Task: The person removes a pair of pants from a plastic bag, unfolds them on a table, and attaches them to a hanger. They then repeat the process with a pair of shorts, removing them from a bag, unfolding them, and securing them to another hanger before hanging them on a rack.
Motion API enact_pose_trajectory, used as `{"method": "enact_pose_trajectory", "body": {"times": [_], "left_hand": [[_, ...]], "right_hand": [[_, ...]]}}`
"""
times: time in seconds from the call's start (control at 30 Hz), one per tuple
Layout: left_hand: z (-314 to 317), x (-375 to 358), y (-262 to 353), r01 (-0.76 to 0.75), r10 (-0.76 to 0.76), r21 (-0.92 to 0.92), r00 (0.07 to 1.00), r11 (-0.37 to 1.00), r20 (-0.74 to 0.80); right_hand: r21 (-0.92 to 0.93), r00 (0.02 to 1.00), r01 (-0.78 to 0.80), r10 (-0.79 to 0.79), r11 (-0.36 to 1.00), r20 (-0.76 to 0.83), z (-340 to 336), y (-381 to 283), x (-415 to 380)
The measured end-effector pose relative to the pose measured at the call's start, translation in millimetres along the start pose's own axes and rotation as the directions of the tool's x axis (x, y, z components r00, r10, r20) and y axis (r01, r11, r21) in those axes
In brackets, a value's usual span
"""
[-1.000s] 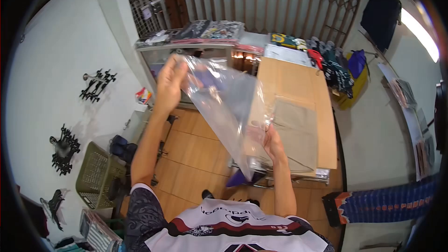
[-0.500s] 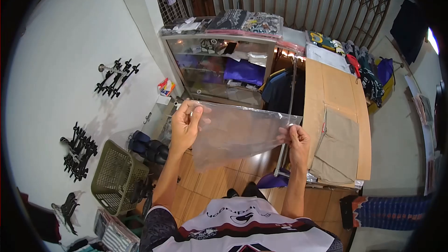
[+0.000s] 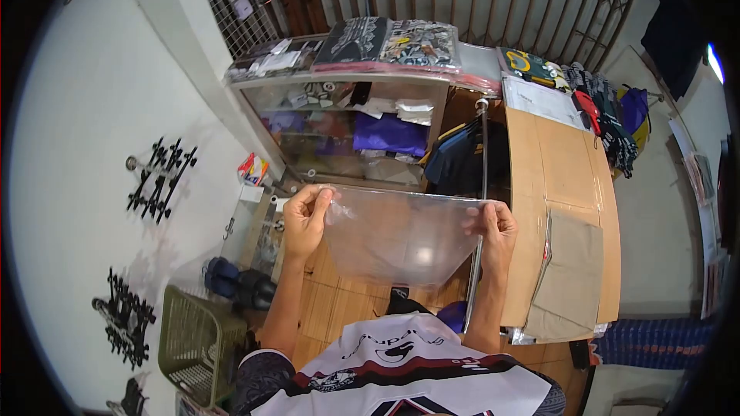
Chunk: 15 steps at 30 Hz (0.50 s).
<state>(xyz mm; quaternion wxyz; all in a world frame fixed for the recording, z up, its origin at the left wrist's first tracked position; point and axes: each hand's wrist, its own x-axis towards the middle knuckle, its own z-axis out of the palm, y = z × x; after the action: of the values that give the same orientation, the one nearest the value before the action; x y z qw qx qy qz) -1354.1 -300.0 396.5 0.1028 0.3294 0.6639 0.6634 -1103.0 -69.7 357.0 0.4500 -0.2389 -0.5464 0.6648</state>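
The person holds a clear plastic bag (image 3: 401, 235) stretched out in front of the chest, above the wooden floor (image 3: 339, 304). The left hand (image 3: 304, 219) pinches the bag's upper left corner between thumb and fingers; the right hand (image 3: 497, 231) grips the upper right corner the same way. Nothing shows inside the bag, and the floor is visible through it.

Behind it, a glass cabinet (image 3: 347, 127) holds folded garments and small packets on its shelves, with packed printed shirts (image 3: 393, 42) lying on top. To the right, beige folded cloth (image 3: 570, 273) lies on a cardboard-covered table (image 3: 559, 162). A green basket (image 3: 193, 339) stands on the floor at lower left.

Compared with half a second ago, the bag's top edge now runs nearly level rather than sloping, and the hands sit at almost equal height.
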Motion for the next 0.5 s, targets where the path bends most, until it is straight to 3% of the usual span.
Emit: {"method": "enact_pose_trajectory", "body": {"times": [0.17,0.2,0.3,0.5], "left_hand": [[21,61,-25,0.023,-0.020,-0.086,0.999,0.996,0.032],[24,72,-25,0.084,-0.082,-0.058,0.996,0.995,0.045],[39,112,-48,-0.006,0.014,-0.090,0.996,0.996,0.093],[79,203,-79,0.054,-0.012,-0.138,0.958,0.989,0.287]], "right_hand": [[-0.041,0.998,0.036,-0.038,0.999,-0.056,7,6,60],[-0.064,0.996,0.036,-0.041,0.997,-0.081,8,5,69],[-0.115,0.985,0.064,-0.082,0.991,-0.154,8,9,99],[-0.285,0.925,0.149,-0.236,0.947,-0.299,1,15,158]]}}
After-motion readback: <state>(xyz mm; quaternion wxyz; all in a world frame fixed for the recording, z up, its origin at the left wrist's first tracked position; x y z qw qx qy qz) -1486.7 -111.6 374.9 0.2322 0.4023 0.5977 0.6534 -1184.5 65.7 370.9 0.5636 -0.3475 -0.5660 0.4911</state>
